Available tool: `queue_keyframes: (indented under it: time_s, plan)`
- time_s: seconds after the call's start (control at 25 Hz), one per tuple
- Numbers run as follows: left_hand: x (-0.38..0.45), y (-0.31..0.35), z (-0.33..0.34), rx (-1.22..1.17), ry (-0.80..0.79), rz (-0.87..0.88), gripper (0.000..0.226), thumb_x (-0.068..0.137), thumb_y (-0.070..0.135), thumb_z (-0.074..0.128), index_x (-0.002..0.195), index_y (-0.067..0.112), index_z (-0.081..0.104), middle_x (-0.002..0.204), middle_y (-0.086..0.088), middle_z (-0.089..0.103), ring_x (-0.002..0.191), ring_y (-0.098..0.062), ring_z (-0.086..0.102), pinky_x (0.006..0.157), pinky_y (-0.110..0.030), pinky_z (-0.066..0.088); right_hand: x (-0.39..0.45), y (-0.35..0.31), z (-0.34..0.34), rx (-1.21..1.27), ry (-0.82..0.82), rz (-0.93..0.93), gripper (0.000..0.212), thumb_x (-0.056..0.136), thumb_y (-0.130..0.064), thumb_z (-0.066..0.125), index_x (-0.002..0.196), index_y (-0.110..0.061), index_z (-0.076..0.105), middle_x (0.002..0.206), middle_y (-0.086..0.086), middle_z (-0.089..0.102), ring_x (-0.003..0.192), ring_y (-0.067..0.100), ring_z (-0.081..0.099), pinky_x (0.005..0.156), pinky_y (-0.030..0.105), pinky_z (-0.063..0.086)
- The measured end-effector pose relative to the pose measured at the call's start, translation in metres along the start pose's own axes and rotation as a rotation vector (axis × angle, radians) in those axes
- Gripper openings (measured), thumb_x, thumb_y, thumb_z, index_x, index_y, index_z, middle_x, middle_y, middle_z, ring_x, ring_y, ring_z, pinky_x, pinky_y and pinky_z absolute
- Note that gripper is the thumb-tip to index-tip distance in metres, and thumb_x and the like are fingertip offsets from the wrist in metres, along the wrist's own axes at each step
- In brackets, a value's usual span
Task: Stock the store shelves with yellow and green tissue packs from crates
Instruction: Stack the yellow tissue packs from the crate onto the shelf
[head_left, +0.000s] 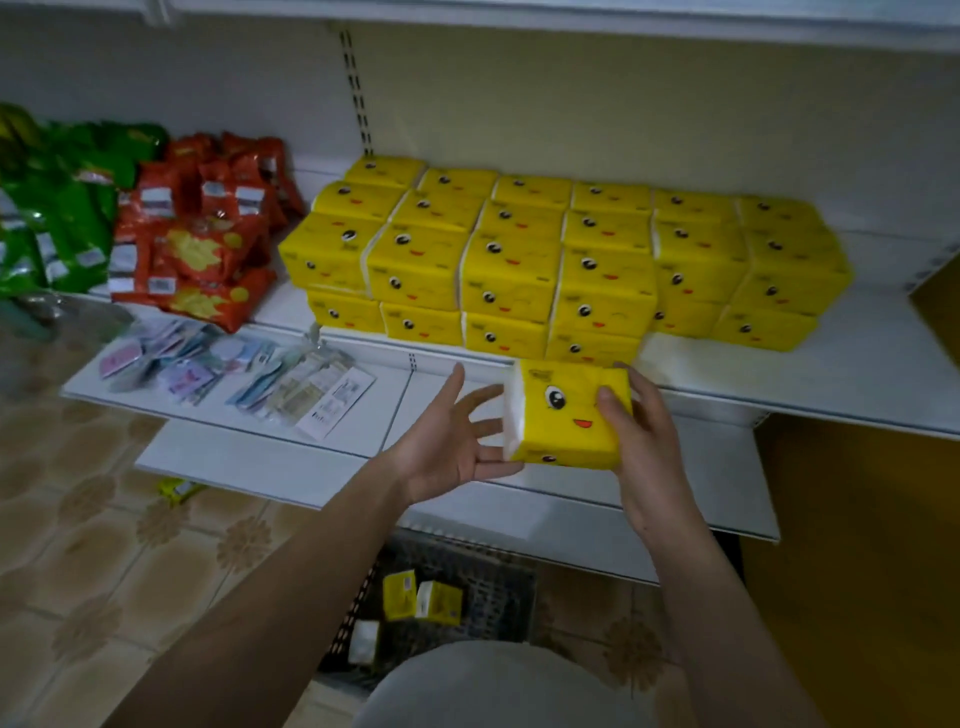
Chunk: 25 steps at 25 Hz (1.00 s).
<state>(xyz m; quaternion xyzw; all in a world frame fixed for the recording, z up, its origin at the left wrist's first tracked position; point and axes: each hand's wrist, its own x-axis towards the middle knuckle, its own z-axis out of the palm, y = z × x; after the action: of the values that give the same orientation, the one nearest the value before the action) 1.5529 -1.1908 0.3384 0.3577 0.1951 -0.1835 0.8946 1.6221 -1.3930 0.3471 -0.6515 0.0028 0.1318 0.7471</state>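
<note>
My right hand (636, 434) grips a yellow tissue pack (558, 415) with a cartoon face by its right end, thumb over the front, in the air in front of the white shelf (831, 379). My left hand (452, 441) is spread open at the pack's white left end, fingertips at or just short of it. Behind it on the shelf stand several stacked yellow tissue packs (561, 265) in rows. Down on the floor a dark crate (488, 587) holds two yellow packs (423, 597) and one white-ended pack (363, 642).
Red snack bags (197, 228) and green bags (57, 208) fill the shelf's left part. Small flat packets (234, 374) lie on a lower shelf (363, 431). Bare shelf lies right of the tissue stack. Tiled floor (104, 545) spreads left; a brown panel (857, 545) stands right.
</note>
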Motion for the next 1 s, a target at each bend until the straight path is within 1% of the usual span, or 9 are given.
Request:
queue_keyframes:
  time_s: [0.16,0.28,0.36,0.48,0.6,0.72,0.8,0.88,1.0]
  plan:
    - [0.037,-0.008,0.067,0.434,0.115,0.258,0.042,0.097,0.027,0.057,0.138,0.03,0.046,0.131,-0.007,0.055,0.105,-0.032,0.067,0.089,-0.043,0.056,0.024,-0.018,-0.057,0.025,0.246,0.025,0.032,0.093,-0.028,0.063,0.122,-0.039,0.054,0.125,-0.002,0.059,0.11,0.023,0.062,0.091,0.05,0.054]
    - [0.067,-0.031,0.103,0.721,0.278,0.56,0.029,0.094,0.004,0.055,0.116,0.023,0.062,0.114,0.008,0.062,0.103,-0.022,0.06,0.084,-0.035,0.053,0.047,-0.032,-0.088,-0.024,0.304,0.053,0.032,0.094,-0.027,0.062,0.124,-0.035,0.051,0.125,0.002,0.057,0.11,0.025,0.059,0.094,0.05,0.051]
    - [0.084,-0.042,0.121,0.794,0.29,0.652,0.029,0.092,-0.001,0.053,0.105,0.021,0.066,0.108,0.009,0.066,0.097,-0.017,0.059,0.083,-0.033,0.051,0.066,-0.041,-0.105,-0.069,0.339,0.059,0.039,0.094,-0.025,0.061,0.131,-0.027,0.049,0.13,0.005,0.055,0.109,0.025,0.057,0.095,0.046,0.05]
    - [0.107,-0.052,0.143,0.928,0.197,0.63,0.026,0.092,-0.002,0.054,0.108,0.015,0.066,0.108,0.002,0.065,0.09,-0.006,0.057,0.076,-0.013,0.047,0.095,-0.05,-0.119,-0.125,0.372,0.048,0.044,0.094,-0.021,0.058,0.137,-0.018,0.046,0.13,0.006,0.05,0.103,0.024,0.051,0.085,0.036,0.044]
    - [0.129,-0.052,0.156,1.005,0.195,0.533,0.03,0.093,0.003,0.057,0.121,0.014,0.06,0.112,-0.004,0.062,0.098,-0.01,0.057,0.072,-0.004,0.043,0.12,-0.054,-0.119,-0.201,0.326,0.055,0.045,0.093,-0.021,0.058,0.136,-0.014,0.045,0.125,0.006,0.047,0.103,0.024,0.048,0.083,0.033,0.039]
    - [0.145,-0.046,0.159,1.016,0.234,0.494,0.036,0.094,0.004,0.056,0.128,0.014,0.056,0.115,-0.007,0.058,0.103,-0.015,0.055,0.069,-0.003,0.04,0.138,-0.049,-0.117,-0.286,0.281,0.085,0.042,0.092,-0.025,0.057,0.13,-0.009,0.049,0.121,0.009,0.052,0.102,0.027,0.05,0.085,0.037,0.042]
    - [0.152,-0.041,0.16,1.02,0.259,0.468,0.039,0.094,0.006,0.057,0.131,0.014,0.053,0.121,-0.009,0.057,0.103,-0.015,0.054,0.068,-0.003,0.04,0.144,-0.044,-0.116,-0.417,0.243,0.072,0.041,0.09,-0.035,0.057,0.123,-0.01,0.058,0.121,0.013,0.058,0.101,0.031,0.054,0.088,0.044,0.048]
    - [0.157,-0.039,0.16,1.026,0.275,0.461,0.04,0.095,0.008,0.056,0.134,0.015,0.052,0.125,-0.008,0.056,0.104,-0.015,0.053,0.072,-0.007,0.041,0.15,-0.042,-0.116,-0.532,0.208,0.047,0.041,0.09,-0.04,0.057,0.119,-0.012,0.063,0.12,0.015,0.06,0.104,0.035,0.056,0.089,0.046,0.05]
    - [0.163,-0.036,0.159,1.028,0.286,0.466,0.042,0.095,0.009,0.056,0.136,0.017,0.05,0.13,-0.006,0.055,0.113,-0.015,0.052,0.085,-0.019,0.04,0.153,-0.043,-0.116,-0.439,0.197,0.037,0.036,0.096,-0.031,0.057,0.124,-0.01,0.061,0.122,0.013,0.059,0.106,0.033,0.058,0.085,0.046,0.055]
